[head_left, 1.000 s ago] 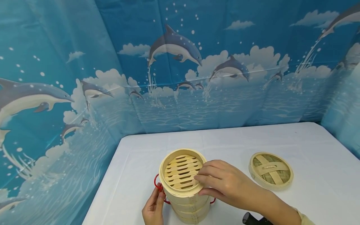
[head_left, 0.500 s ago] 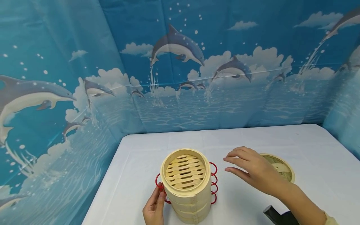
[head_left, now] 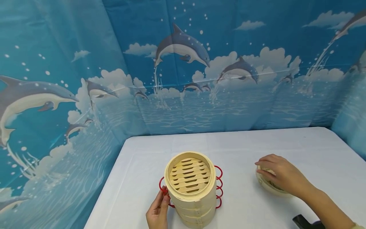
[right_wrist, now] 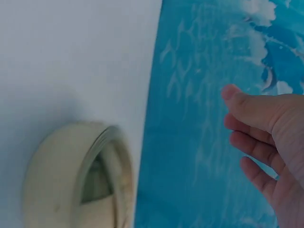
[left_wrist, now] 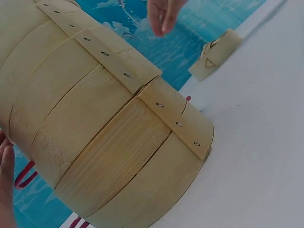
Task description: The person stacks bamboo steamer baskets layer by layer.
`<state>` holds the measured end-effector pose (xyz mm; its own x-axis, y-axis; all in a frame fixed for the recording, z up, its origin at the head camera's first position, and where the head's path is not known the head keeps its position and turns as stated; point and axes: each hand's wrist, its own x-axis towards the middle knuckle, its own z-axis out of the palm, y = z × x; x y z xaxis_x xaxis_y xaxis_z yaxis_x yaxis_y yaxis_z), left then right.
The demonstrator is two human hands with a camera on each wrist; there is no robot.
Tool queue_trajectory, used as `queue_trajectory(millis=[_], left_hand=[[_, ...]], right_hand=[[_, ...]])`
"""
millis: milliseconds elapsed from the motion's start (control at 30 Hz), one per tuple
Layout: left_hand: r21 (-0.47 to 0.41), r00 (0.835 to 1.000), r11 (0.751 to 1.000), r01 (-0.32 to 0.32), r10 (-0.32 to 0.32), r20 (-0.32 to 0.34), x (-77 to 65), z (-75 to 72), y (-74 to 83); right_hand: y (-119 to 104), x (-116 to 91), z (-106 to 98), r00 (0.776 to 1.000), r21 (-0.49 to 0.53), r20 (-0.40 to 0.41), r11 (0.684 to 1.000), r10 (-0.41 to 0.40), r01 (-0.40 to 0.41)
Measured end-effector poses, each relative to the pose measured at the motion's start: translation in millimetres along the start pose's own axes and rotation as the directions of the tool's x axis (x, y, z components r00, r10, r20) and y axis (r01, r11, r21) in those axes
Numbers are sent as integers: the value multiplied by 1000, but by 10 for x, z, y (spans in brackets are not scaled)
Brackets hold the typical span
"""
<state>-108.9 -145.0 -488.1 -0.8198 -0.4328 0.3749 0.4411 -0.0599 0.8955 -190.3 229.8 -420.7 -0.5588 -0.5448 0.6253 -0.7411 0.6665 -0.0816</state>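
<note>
A tall stack of round bamboo steamer baskets (head_left: 194, 206) stands upright on the table, its slatted top tier uncovered. Red loop handles (head_left: 219, 192) run down its right side. At its left side my left hand (head_left: 157, 211) pinches a red loop, its fingertips partly hidden; only the edge of that hand (left_wrist: 5, 173) enters the left wrist view. My right hand (head_left: 281, 175) hovers over the woven bamboo lid (head_left: 270, 188), covering much of it in the head view. From the right wrist, its loosely bent fingers (right_wrist: 256, 140) are seen apart from the lid (right_wrist: 57, 180), holding nothing.
The table (head_left: 143, 159) has a white cover. Behind it and at both sides hangs a blue dolphin-print curtain (head_left: 183, 108). A black device (head_left: 304, 222) sits by the right forearm at the lower edge.
My right hand has left the steamer's top rim and moved right to above the lid. The left hand stays at the stack's left side.
</note>
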Motion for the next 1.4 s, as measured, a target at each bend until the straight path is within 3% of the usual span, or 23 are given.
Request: queue_trajectory(millis=[167, 267, 400, 600, 900, 1100, 1267, 1400], left_hand=[[-4, 1000, 1000, -1, 1, 1, -9, 9, 1], [-12, 1000, 1000, 4, -4, -9, -12, 10, -1], [-5, 1000, 1000, 12, -12, -22, -8, 8, -3], [4, 1000, 1000, 9, -9, -21, -6, 4, 1], [26, 998, 998, 54, -53, -42, -8, 15, 9], [17, 999, 999, 36, -36, -36, -9, 12, 10], [18, 998, 999, 46, -45, -42, -8, 16, 15], [11, 999, 999, 38, -38, -24, -4, 19, 9]], right_hand=[[188, -238, 6, 1000, -26, 13, 999, 23, -23], [249, -342, -15, 995, -69, 40, 993, 93, -90], [311, -431, -30, 983, -104, 68, 981, 170, -163], [363, -503, -12, 974, -123, 83, 972, 212, -201], [419, -580, 42, 946, -127, 161, 956, 282, -263], [438, -624, 71, 905, -101, 236, 935, 354, -340], [470, -637, 93, 929, -120, 204, 950, 308, -288], [488, -642, 104, 926, -118, 212, 949, 312, -292]])
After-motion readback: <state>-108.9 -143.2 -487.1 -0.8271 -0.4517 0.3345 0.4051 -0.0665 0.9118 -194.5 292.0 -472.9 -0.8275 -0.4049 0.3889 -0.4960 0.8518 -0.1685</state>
